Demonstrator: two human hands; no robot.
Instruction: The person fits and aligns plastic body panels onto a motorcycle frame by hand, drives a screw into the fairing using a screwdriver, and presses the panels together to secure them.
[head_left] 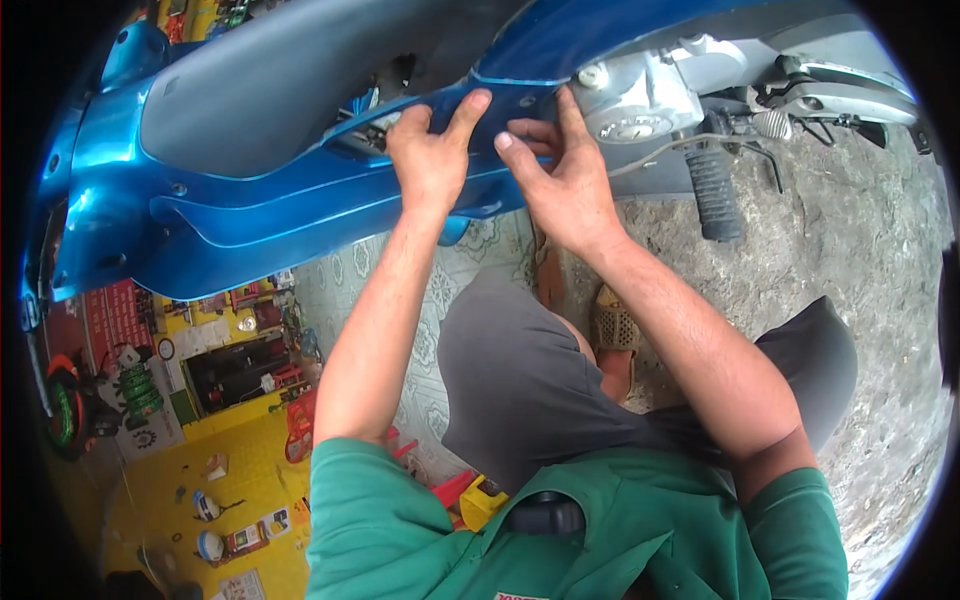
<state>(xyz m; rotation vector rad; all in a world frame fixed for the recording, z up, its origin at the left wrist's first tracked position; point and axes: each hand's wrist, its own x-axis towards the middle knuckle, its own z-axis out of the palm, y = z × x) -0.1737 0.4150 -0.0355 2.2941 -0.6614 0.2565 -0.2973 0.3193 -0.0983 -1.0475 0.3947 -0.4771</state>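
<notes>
A blue plastic side panel point(330, 215) covers the motorbike's front and flank. My left hand point(430, 160) grips this panel at its upper edge. Its thumb lies on the blue surface, while the other fingertips go into a gap where wires point(362, 102) show. Close by, my right hand point(568, 185) rests against the panel's rear end. The index finger stretches up along the seam by the silver engine cover point(635, 105), the thumb is apart from it, and the other fingers are partly bent. I see no tool in either hand.
Right of the engine cover are a black rubber footrest point(713, 195) and a metal pedal lever point(765, 160). The bike's grey inner cover point(270, 100) lies beyond the panel. Below are patterned tiles point(400, 300) and rough concrete point(700, 290). A yellow display wall point(200, 470) stands at left.
</notes>
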